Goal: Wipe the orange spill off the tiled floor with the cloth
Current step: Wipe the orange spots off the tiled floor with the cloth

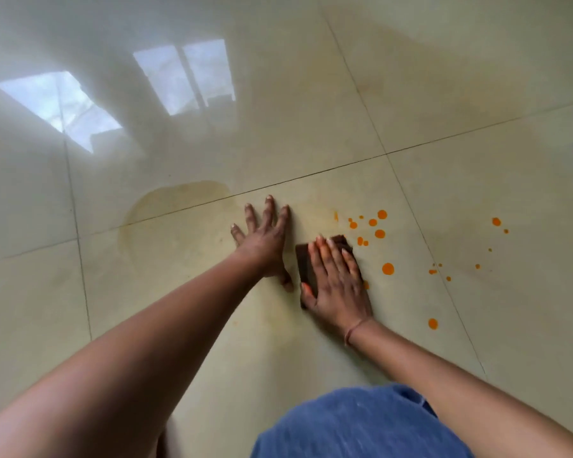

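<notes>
Cloth [302, 261]: dark brown, folded to a small pad, flat on tiled floor [192, 302], pinned under right hand [337, 285]. Right hand palm-down on it, fingers straight and close together, pointing away from body; thumb out along near-left edge of pad. No curl, no pinch. Far corner and left side of pad showing past the fingers.

Left hand [264, 241] just beside cloth on its left, contact with cloth not clear. Flat on bare tile, fingers spread wide, thumb on the cloth side, holding nothing.

Orange spill [388, 268]: round drops of mixed size scattered to right of cloth. Nearest cluster just past right fingertips; one drop half hidden at right edge of that hand; one alone nearer the body; smaller specks farther right, on and across grout line [419, 226].

Faint yellowish ring [166, 206] on tile left of left hand, straddling a grout joint. Window reflections [182, 77] on glossy floor, far left. Thin band [356, 327] on right wrist. Blue garment [361, 428] at bottom edge.
</notes>
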{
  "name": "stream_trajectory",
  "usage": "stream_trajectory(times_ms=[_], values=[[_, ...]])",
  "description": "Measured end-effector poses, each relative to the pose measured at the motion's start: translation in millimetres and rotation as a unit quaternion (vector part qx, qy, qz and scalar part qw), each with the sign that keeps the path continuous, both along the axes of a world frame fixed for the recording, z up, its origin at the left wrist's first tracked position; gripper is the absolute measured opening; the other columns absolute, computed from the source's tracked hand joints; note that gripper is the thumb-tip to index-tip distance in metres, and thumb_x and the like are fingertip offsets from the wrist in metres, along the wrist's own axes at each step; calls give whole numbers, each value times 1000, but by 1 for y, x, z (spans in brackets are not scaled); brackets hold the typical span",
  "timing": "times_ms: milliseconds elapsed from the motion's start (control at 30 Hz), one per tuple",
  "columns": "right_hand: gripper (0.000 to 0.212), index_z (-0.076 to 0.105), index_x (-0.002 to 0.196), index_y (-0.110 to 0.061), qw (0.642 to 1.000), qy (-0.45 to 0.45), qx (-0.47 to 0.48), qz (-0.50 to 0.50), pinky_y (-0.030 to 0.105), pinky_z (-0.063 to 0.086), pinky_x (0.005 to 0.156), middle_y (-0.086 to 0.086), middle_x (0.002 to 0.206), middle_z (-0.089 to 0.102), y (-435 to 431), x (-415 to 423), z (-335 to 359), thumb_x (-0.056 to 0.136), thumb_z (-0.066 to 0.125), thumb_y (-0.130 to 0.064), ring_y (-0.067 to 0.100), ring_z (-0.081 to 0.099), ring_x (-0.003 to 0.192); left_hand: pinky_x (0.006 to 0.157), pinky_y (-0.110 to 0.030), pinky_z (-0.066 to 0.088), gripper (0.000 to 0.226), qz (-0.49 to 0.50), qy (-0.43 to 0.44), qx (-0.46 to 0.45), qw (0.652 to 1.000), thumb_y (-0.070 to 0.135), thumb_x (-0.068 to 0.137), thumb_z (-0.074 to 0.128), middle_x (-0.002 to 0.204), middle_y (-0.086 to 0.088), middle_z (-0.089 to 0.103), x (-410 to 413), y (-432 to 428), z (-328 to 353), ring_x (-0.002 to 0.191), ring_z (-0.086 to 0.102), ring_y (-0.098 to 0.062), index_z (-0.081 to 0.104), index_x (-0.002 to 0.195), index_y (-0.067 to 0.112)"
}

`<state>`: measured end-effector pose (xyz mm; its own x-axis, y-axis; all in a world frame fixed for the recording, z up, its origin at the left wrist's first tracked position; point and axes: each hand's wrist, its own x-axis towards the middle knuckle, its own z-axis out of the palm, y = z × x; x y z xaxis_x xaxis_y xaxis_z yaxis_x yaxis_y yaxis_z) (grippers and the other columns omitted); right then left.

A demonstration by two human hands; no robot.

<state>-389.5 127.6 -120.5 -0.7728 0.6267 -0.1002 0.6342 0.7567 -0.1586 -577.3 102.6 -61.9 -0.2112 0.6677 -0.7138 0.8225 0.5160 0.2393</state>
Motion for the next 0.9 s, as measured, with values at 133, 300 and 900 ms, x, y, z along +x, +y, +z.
stream_trajectory(times_ms=[133, 300, 900], values=[[74, 36, 147, -5, 991, 19, 29, -127, 40, 11, 117, 16, 154, 32, 82, -60, 0, 86, 33, -47, 27, 29, 143, 104, -74, -1, 157, 12, 12, -10, 1000, 48, 46, 91, 147, -6, -45, 4, 4, -12, 132, -36, -46, -29, 145, 26], [73, 31, 149, -5, 999, 1, 15, -51, 41, 15, 118, 15, 156, 27, 11, -10, -1, 88, 37, -46, 26, 24, 145, 105, -75, 3, 158, 2, 13, -6, 1000, 49, 45, 91, 148, -8, -44, 5, 6, -10, 133, -34, -48, -28, 146, 25], [72, 33, 147, -4, 982, 19, 26, -184, 41, 13, 118, 16, 155, 30, 68, 3, 5, 88, 35, -45, 27, 25, 145, 105, -69, 24, 152, -208, 64, -7, 976, 34, 51, 93, 153, -10, -35, 34, 35, -1, 141, -21, -45, -23, 148, 21]])
